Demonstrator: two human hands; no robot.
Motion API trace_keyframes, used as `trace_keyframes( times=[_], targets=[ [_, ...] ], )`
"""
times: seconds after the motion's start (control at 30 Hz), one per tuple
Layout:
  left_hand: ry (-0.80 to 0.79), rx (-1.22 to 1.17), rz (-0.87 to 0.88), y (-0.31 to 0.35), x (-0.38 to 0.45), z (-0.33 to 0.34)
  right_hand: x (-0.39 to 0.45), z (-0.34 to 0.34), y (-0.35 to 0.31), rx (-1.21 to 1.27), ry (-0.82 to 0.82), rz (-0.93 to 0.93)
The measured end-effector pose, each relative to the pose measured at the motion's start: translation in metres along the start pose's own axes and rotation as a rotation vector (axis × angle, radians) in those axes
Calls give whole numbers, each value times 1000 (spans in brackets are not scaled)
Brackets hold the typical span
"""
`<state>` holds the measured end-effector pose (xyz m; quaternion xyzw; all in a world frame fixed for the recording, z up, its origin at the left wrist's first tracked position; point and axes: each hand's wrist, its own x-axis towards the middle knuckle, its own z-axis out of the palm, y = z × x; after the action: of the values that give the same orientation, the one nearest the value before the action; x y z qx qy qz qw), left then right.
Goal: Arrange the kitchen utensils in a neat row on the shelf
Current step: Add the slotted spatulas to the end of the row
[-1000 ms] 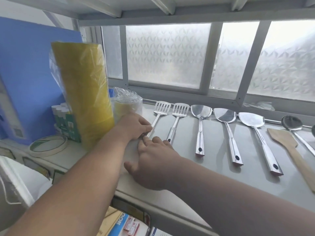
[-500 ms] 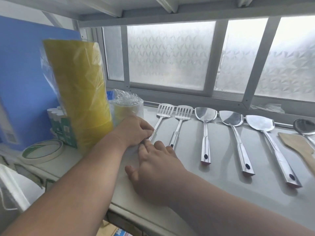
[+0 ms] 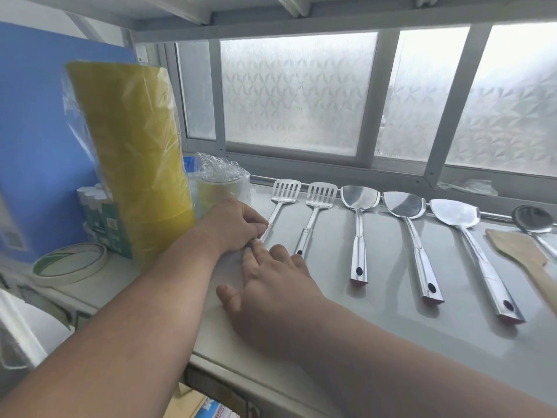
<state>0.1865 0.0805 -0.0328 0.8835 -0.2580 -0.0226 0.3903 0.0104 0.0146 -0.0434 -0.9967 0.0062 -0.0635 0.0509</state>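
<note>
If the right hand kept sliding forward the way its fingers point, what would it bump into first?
Most likely the leftmost slotted spatula. The right hand lies flat on the shelf, its fingers aimed at that handle, where the left hand is pinching it. They already look nearly touching, though depth is hard to judge.

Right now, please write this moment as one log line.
step: straightening row | left hand: gripping leftmost slotted spatula handle | right hand: flat on shelf, fingertips at same handle | other utensils: lying in row
</note>
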Motion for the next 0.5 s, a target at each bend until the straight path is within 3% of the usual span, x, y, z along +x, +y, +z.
trace_keyframes(
  times=[0.5],
  targets=[
    [18,35,26,0,-1,3,1,2,-1,-10,-23,5]
  ],
)
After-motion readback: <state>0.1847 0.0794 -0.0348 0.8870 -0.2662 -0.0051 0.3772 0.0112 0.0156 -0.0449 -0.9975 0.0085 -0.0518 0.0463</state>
